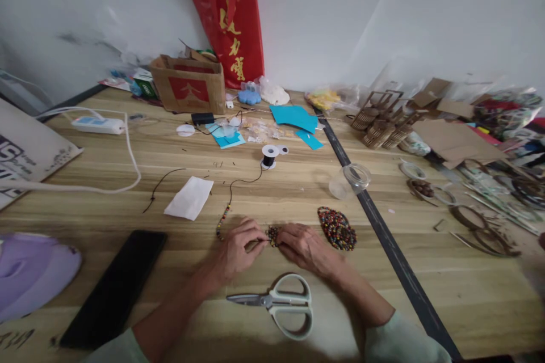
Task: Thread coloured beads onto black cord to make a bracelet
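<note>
My left hand (240, 248) pinches the tip of a dark cord beside a small pile of mixed-colour beads (273, 235). Behind that hand, the strung beads (223, 218) run along the cord (239, 182) up to a white spool of black cord (269, 157). On the pile's other side is my right hand (304, 245), its fingers bent, closed together and touching the beads; their tips are hidden. A coiled bead strand (337, 228) lies to the right of it. Scissors (279, 300) with pale handles lie in front of both hands, blades pointing left.
At left are a black phone (114, 289), a purple object (36, 275), white paper (189, 197) and a power strip (97, 125). A clear plastic container (351, 180) stands right of the spool. Boxes, blue sheets (293, 118) and woven baskets (378, 122) line the back.
</note>
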The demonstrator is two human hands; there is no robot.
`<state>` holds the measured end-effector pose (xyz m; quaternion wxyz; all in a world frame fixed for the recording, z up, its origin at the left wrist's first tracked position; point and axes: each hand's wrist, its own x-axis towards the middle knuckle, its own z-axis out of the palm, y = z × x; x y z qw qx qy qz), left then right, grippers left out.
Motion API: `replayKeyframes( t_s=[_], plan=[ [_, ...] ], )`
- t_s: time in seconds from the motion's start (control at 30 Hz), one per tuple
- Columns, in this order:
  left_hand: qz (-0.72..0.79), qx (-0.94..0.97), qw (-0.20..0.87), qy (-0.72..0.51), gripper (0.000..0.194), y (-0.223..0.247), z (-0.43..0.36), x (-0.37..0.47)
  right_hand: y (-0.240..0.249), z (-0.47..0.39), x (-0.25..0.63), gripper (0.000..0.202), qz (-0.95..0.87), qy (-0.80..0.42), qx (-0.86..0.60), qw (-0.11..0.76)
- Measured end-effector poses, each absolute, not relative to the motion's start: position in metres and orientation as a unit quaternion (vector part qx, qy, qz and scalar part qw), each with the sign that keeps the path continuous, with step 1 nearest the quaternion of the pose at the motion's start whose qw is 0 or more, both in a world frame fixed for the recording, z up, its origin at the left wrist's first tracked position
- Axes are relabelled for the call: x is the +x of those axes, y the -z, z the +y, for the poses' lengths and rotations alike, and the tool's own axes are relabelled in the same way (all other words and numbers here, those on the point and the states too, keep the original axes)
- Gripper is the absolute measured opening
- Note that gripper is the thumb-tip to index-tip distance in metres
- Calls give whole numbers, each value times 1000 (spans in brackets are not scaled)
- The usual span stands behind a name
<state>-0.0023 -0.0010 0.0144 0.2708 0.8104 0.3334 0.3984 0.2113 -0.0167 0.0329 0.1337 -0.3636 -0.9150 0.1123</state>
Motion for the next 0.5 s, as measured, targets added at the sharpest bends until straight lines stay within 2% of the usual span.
replayKeyframes(
  t_s=[0.17,0.37,0.5],
  plan=[
    [284,875,189,-343,14,-8,-9,1,-31,-17,211,14,-906,-129,-364,173],
    [288,874,203,-335,13,-3,-6,0,-16,-17,203,9,-861,-210,-348,306],
    [304,857,227,-349,15,-2,-4,0,-9,-17,196,6,-840,-228,-332,364]
  ],
)
